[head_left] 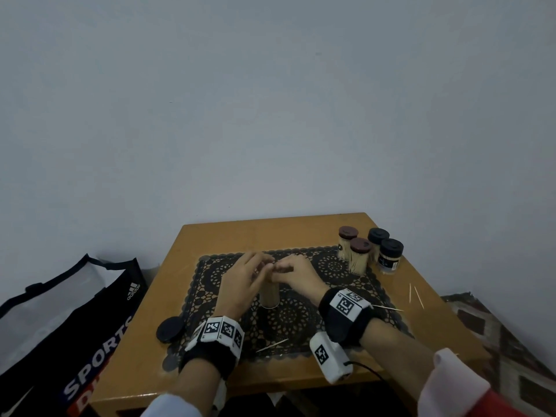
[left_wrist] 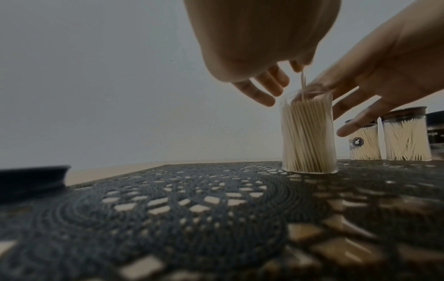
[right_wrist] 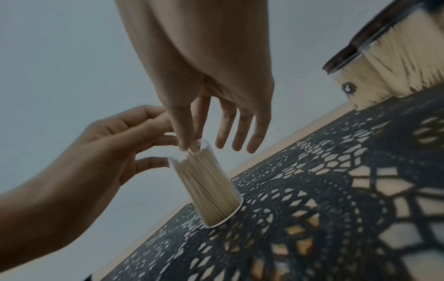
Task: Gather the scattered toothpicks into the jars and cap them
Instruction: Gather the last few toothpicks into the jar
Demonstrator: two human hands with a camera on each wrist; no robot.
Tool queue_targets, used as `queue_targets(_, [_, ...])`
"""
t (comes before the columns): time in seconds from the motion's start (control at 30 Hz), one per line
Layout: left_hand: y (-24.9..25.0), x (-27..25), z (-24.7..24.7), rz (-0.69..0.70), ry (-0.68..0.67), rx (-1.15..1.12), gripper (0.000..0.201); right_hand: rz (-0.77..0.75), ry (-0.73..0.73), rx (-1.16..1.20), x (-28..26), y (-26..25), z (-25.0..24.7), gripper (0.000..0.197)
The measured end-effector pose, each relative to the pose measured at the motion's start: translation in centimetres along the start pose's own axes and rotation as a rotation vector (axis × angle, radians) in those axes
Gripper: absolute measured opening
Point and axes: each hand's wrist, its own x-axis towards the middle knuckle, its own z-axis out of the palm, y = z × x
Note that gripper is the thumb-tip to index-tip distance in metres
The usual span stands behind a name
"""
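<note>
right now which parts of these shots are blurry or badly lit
Head view: dim overall, wide-angle bend at the edges, the clear open toothpick jar half hidden by both hands. Left wrist view: the near black lace placemat is out of focus, the jar sharp. Right wrist view: tilted horizon, the brown-lidded jars soft at the corner.
</note>
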Motion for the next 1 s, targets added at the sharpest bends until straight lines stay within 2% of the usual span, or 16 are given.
queue_targets(0.03, [-0.1,0.0,0.1,0.008,-0.012,0.021,0.02,0.002,-0.016,-0.016,-0.1,-0.2,-0.3,0.011])
queue_targets(0.1, [-0.3,0.1,0.2,-0.002,-0.013,0.046,0.011,0.03,-0.013,-0.045,-0.4,-0.4,-1.2,0.023])
queue_targets(0.2, [-0.4,0.1,0.3,-0.022,-0.017,0.059,0.009,0.128,0.031,-0.122,-1.1,0.8,-4.0,0.031])
queue_targets(0.3, [-0.3,0.2,0.2,-0.047,-0.011,0.042,0.01,0.264,0.052,-0.267,-2.6,3.4,-8.3,0.016])
queue_targets(0.37, [-0.2,0.1,0.1,-0.051,-0.009,0.04,0.009,0.386,0.138,-0.389,-3.8,5.1,-11.3,0.005])
queue_targets(0.47, [0.0,0.1,0.0,-0.05,-0.013,0.064,0.008,0.537,0.306,-0.615,-5.8,6.8,-14.8,0.013])
queue_targets(0.53, [-0.2,0.1,0.1,-0.067,-0.025,0.076,0.007,0.635,0.368,-0.741,-6.9,7.2,-16.3,0.018])
queue_targets(0.63, [-0.5,0.1,0.1,-0.087,-0.047,0.097,0.003,0.756,0.285,-0.874,-7.7,7.5,-17.0,0.03])
queue_targets(0.7, [-0.5,0.1,0.2,-0.088,-0.055,0.108,0.005,0.751,0.254,-0.925,-7.9,7.8,-16.7,0.034])
queue_targets(0.83, [-0.2,-0.1,0.0,-0.086,-0.064,0.118,0.01,0.681,0.311,-1.005,-7.7,7.7,-16.0,0.019])
queue_targets(0.9, [-0.2,-0.1,0.0,-0.086,-0.071,0.114,0.01,0.669,0.322,-0.998,-7.6,7.3,-15.7,0.02])
queue_targets(1.0, [-0.3,-0.1,-0.1,-0.094,-0.077,0.105,0.01,0.635,0.252,-0.955,-7.6,6.9,-15.4,0.024])
